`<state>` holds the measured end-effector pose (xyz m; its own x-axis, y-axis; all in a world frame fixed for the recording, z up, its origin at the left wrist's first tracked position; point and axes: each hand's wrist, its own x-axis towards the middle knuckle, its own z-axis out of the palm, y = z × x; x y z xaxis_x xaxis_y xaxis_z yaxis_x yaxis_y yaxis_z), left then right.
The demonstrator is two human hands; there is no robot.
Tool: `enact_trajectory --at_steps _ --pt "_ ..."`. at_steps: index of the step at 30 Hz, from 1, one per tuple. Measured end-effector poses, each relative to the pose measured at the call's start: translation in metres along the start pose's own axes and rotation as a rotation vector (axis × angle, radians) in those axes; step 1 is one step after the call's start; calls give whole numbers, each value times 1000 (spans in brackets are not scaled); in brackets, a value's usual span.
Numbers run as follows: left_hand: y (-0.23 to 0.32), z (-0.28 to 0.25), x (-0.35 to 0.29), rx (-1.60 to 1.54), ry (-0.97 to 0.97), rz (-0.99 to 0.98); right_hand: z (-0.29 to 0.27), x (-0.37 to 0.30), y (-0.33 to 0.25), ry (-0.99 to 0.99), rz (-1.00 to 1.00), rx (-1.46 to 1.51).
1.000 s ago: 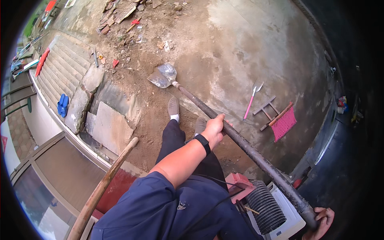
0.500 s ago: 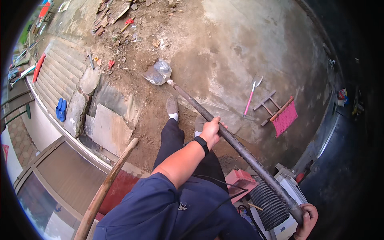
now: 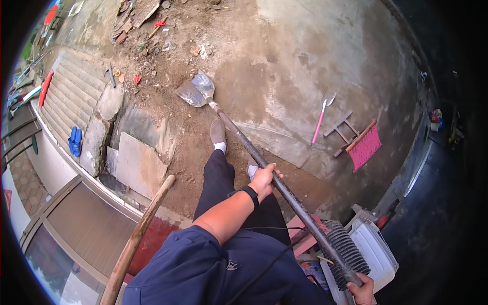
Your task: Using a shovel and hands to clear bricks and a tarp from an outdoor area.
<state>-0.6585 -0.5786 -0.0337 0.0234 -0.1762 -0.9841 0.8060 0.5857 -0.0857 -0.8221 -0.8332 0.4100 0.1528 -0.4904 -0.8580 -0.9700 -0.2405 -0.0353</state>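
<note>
Our left hand (image 3: pixel 264 180) is closed around the dark shaft of the shovel (image 3: pixel 264 165), about at its middle, with the fingers wrapped over the top and a black band on the wrist just behind. From this hand the shaft runs toward 11 o'clock to the grey metal blade (image 3: pixel 195 90), which lies on the brown dirt of the ground (image 3: pixel 284 66), and toward 5 o'clock to our right hand (image 3: pixel 363 291). This right hand sits at the lower edge of the view and grips the end of the shaft; we see only a part of it, but the fingers are curled on the handle.

Going from left to right, we first see a pair of blue slippers (image 3: pixel 74 141) on a grey slab at 9 o'clock. Near them, flat stone slabs (image 3: pixel 133 162) lie beside a step. A wooden pole (image 3: pixel 137 236) leans up from the lower edge at 7 o'clock, well apart from both hands. Our two feet in grey shoes stand on the dirt; the left shoe (image 3: pixel 217 132) is just beside the shaft. At 3 o'clock a small trowel with a pink handle (image 3: pixel 322 116) lies on the concrete, and near it rests a pink low stool (image 3: pixel 358 140) tipped on its side. At 5 o'clock, under the shaft, stands a white machine with a dark ribbed part (image 3: pixel 356 249).
</note>
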Motion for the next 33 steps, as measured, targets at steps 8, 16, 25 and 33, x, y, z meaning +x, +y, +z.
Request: enact_trajectory --at_steps 8,16,25,33 --pt "-48 -9 -12 28 21 -107 2 -13 33 57 5 1" --pt "-11 -36 6 25 164 -5 50 -3 5 -66 213 218" --pt "45 -43 -23 50 167 160 90 33 36 -113 -45 44" --pt "95 -72 -4 116 224 344 126 70 12 -95 -318 -182"
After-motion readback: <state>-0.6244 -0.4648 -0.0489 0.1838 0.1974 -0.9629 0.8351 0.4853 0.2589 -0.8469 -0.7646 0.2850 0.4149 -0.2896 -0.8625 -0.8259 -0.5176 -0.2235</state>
